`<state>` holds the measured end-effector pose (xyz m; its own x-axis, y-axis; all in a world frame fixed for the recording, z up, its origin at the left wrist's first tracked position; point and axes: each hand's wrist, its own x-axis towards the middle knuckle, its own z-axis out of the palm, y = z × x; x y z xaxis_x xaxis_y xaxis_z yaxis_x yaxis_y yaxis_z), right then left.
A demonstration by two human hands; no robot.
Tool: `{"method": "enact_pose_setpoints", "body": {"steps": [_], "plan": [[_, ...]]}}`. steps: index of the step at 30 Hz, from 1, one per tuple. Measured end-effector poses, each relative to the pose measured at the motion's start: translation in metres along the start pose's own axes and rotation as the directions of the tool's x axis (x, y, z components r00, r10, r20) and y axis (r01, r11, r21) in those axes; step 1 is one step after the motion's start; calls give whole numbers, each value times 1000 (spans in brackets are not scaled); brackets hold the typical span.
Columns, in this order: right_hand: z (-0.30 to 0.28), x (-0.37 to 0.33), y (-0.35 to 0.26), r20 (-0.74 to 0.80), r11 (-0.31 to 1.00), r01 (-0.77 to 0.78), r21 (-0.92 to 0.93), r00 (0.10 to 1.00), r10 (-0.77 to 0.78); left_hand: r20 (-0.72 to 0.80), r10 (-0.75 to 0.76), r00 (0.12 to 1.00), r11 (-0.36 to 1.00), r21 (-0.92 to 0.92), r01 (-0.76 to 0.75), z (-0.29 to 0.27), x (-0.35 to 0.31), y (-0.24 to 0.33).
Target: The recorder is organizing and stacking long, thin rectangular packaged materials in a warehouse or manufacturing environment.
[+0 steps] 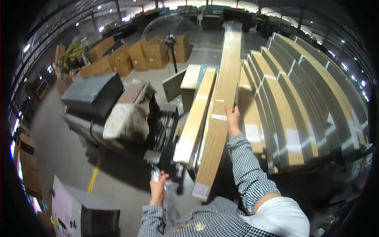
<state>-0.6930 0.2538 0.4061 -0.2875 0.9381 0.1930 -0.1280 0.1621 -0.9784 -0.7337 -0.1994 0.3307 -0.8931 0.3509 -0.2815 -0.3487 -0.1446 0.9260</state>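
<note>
My right hand grips the right edge of a long, narrow cardboard bundle, with its fingertips on the top face near a white strip. The bundle slants from near my waist toward the far side, and clear plastic shows at its far end. Low on the left, my left hand is closed on crumpled clear plastic film, which hangs down beside my sleeve. A second long, light-coloured bundle lies just left of the first, with shiny wrapping at its near end.
Tall stacks of strapped cardboard strips fill the right side. To the left stands a dark machine with a pale cloth over part of it. Brown cartons line the far floor. A grey cabinet stands at lower left.
</note>
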Motion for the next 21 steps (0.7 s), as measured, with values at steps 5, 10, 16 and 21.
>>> {"method": "enact_pose_setpoints", "body": {"steps": [5,10,16,21], "plan": [[62,74,115,44,962,-273,26,961,271,-127,62,990,930,366,-11,3,81,-46],[10,186,271,-151,920,-386,-69,916,372,158,-140,978,829,559,29,57,144,-86],[112,221,288,170,944,-214,-253,950,261,65,-48,997,827,562,3,40,121,-80],[148,219,284,-26,729,-46,-683,999,39,198,-102,975,707,704,-69,49,127,-78]]}}
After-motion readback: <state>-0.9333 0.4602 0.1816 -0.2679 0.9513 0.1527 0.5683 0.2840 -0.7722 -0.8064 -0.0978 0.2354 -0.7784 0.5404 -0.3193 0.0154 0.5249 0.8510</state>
